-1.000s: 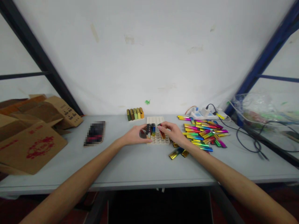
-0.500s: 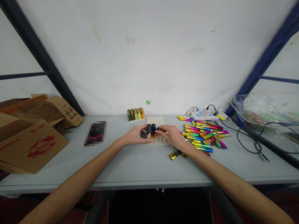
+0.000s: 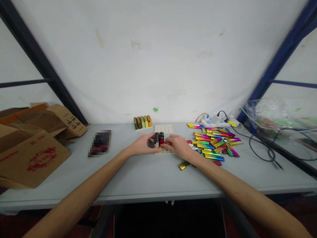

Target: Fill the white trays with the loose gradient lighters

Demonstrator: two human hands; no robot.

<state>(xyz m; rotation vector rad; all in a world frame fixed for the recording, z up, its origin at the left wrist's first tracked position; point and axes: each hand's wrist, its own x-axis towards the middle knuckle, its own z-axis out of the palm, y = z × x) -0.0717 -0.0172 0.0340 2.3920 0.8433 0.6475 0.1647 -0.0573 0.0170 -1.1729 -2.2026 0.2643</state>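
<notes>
Several black-topped lighters (image 3: 157, 136) stand upright in a white tray with rows of holes (image 3: 166, 151). Curved round their left side is my left hand (image 3: 142, 144), its fingers behind the row and its thumb in front. My right hand (image 3: 176, 145) has its fingertips pinched together at a red lighter (image 3: 161, 142) on the row's right side. The lower part of that lighter is hidden by my fingers. To the right lies a loose pile of shiny multicoloured lighters (image 3: 210, 144), close to my right wrist.
Behind my hands are a second white tray (image 3: 164, 128) and a block of upright green, brown and orange lighters (image 3: 143, 122). A pixelated dark object (image 3: 100, 142) and cardboard boxes (image 3: 37, 155) sit left. A power strip (image 3: 218, 123) and black cable (image 3: 269, 155) lie right.
My right hand has moved slightly left and its fingertips now meet the standing row. A red lighter shows there now. My left hand stays round the row; the view has shifted slightly.
</notes>
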